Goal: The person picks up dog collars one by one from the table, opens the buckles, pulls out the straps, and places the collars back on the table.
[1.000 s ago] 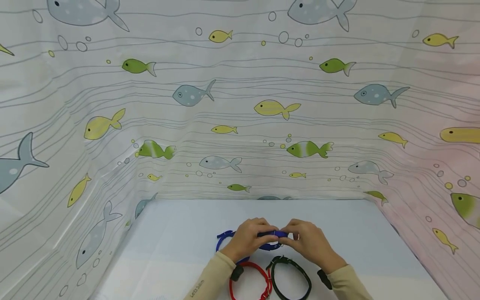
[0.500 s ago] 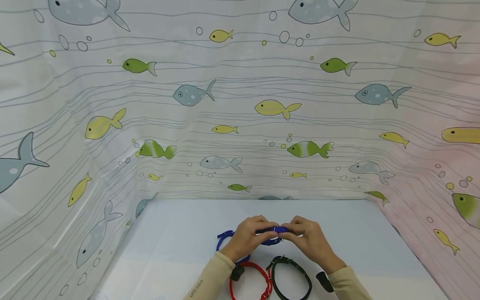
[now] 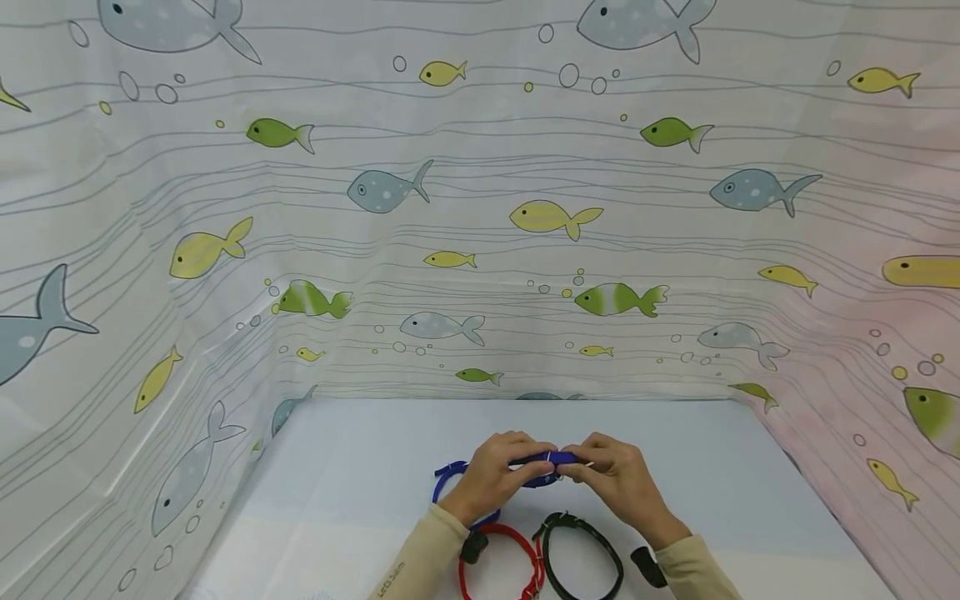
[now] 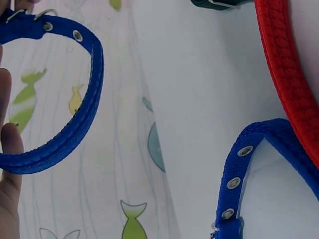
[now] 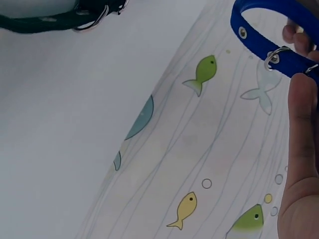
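Both hands hold a blue collar [image 3: 558,457] above the table. My left hand [image 3: 495,477] grips its left part and my right hand [image 3: 617,475] pinches its right part, thumbs and fingertips almost meeting. In the left wrist view the held loop of the blue collar [image 4: 97,74] shows metal eyelets; in the right wrist view a metal ring hangs on the collar [image 5: 249,44] near the thumb. A second blue collar [image 3: 439,493] lies on the table, partly behind the left hand and forearm. Its eyelets show in the left wrist view.
Nearer to me a red collar [image 3: 519,537] lies on the white table [image 3: 360,483], overlapping the second blue one. Beside it, touching or nearly so, is a dark green collar [image 3: 609,547]. A fish-patterned curtain [image 3: 480,292] surrounds the table at the back and sides.
Both hands have risen slightly with the blue collar since a second ago, and barely moved in the last half second. The collars on the table lie as before.
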`<state>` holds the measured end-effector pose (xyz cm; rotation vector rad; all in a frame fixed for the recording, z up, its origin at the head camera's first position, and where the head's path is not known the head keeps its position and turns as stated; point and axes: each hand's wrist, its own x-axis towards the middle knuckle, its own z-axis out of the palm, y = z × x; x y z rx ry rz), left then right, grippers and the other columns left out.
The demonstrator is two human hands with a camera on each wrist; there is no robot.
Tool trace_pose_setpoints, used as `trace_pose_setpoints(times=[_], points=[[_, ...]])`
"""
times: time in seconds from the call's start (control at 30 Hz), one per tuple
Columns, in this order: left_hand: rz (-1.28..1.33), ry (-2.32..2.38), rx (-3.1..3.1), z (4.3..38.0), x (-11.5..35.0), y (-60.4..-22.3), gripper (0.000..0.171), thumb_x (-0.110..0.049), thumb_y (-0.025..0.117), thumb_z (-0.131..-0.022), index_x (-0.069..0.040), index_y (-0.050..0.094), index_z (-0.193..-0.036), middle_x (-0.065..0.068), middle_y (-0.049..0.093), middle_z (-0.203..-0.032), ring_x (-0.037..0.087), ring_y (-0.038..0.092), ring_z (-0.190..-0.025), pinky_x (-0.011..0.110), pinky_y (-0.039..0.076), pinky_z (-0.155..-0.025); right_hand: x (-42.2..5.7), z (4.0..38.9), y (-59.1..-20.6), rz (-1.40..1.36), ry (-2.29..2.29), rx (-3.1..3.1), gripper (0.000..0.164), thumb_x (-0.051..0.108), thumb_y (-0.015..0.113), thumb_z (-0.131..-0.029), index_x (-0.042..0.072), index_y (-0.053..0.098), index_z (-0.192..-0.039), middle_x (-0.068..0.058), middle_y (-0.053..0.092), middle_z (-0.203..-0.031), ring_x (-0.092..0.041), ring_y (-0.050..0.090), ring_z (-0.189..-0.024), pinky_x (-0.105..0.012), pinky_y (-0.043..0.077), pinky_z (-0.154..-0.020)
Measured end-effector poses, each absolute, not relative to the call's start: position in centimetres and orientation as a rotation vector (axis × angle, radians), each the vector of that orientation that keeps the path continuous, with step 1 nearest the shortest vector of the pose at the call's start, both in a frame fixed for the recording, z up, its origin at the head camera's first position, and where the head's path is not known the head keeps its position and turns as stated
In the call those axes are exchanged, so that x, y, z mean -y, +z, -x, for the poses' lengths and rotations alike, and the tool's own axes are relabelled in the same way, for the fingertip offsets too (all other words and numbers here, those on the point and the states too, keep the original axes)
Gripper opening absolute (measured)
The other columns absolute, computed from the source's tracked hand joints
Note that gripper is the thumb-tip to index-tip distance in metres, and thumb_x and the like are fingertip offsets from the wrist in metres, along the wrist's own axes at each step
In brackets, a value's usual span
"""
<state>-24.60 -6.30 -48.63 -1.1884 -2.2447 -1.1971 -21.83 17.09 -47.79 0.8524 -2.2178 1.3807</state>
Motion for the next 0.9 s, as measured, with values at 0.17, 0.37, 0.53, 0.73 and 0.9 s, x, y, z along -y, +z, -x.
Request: trace_pose_setpoints(times=[0.17,0.37,0.53,0.73,0.9], points=[[1.189,-1.214,2.222,24.7,6.2,-48.6,0.029,-0.029,0.067,-0.099,-0.016,0.073,-0.124,-0.013,0.072,-0.105,0.002,0.064,-0.100,0.031,0.051,-0.091,-16.5,21.3,-47.1,-0.840,1.377,2.190,0.018,-0.006,0.078,-0.083,0.002,0.079,-0.099,-0.001,0.065,-0.083,-0.016,0.068,-0.068,-0.028,0.058,-0.059],[1.176,-1.257,2.208,24.6,6.3,-48.7,0.028,-0.028,0.068,-0.098,-0.019,0.073,-0.124,-0.014,0.073,-0.106,0.002,0.064,-0.099,0.032,0.051,-0.091,-16.7,21.5,-47.5,-0.829,1.450,2.208,0.020,-0.003,0.077,-0.085,0.005,0.079,-0.104,0.000,0.068,-0.087,-0.016,0.070,-0.072,-0.030,0.060,-0.063],[1.164,-1.253,2.200,24.4,6.3,-48.8,0.026,-0.028,0.068,-0.099,-0.022,0.072,-0.124,-0.014,0.073,-0.108,0.003,0.064,-0.100,0.032,0.051,-0.091,-17.3,22.1,-48.6,-0.835,1.514,2.230,0.019,0.009,0.076,-0.090,0.013,0.078,-0.109,-0.001,0.070,-0.090,-0.014,0.070,-0.075,-0.032,0.060,-0.065],[1.107,-1.249,2.260,24.2,6.4,-48.7,0.027,-0.031,0.066,-0.100,-0.021,0.072,-0.124,-0.013,0.072,-0.111,0.003,0.064,-0.104,0.033,0.050,-0.093,-17.4,22.4,-48.7,-0.834,1.542,2.218,0.017,0.010,0.075,-0.092,0.013,0.078,-0.108,-0.002,0.072,-0.093,-0.015,0.071,-0.077,-0.032,0.061,-0.067],[1.071,-1.252,2.284,24.1,6.8,-48.8,0.025,-0.032,0.064,-0.101,-0.025,0.070,-0.125,-0.013,0.071,-0.110,0.005,0.063,-0.101,0.034,0.051,-0.094,-17.7,22.5,-48.3,-0.809,1.568,2.197,0.014,0.007,0.075,-0.091,0.013,0.078,-0.104,-0.001,0.074,-0.097,-0.017,0.072,-0.078,-0.033,0.061,-0.070]])
